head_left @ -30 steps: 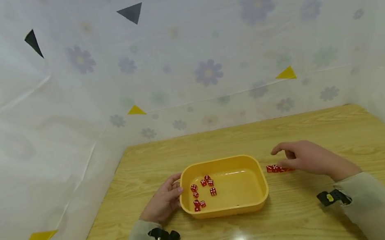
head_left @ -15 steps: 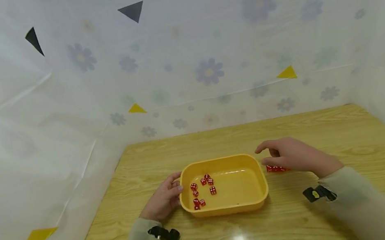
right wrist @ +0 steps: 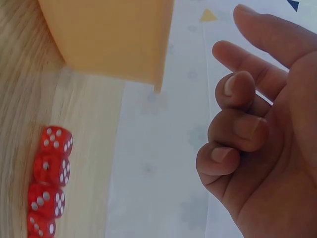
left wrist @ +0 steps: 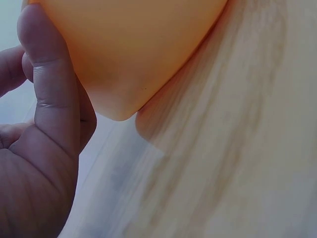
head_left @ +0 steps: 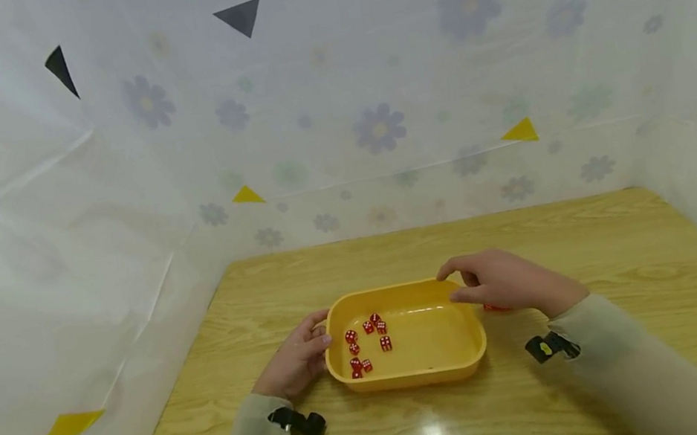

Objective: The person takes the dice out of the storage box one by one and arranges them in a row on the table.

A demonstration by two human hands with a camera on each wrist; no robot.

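A yellow tray (head_left: 438, 347) sits on the wooden table (head_left: 601, 232), with several red dice (head_left: 368, 346) lying in its left half. My left hand (head_left: 296, 364) grips the tray's left wall, thumb pressed against the yellow tray (left wrist: 138, 44) side. My right hand (head_left: 500, 281) hovers over the tray's far right corner, fingers loosely curled with nothing seen between them. Beneath it, a row of red dice (right wrist: 49, 183) lies on the table just right of the tray wall (right wrist: 109, 34). In the head view the hand hides most of this dice row (head_left: 494, 308).
White floral sheets with black and yellow triangles (head_left: 518, 132) wall the table on three sides. Bare wood extends behind the tray and to the right. A black strap with a camera sits on each wrist (head_left: 547, 348).
My right hand has lifted off the dice row on the table and moved left, ending above the tray's right corner. The left hand and the tray stayed put.
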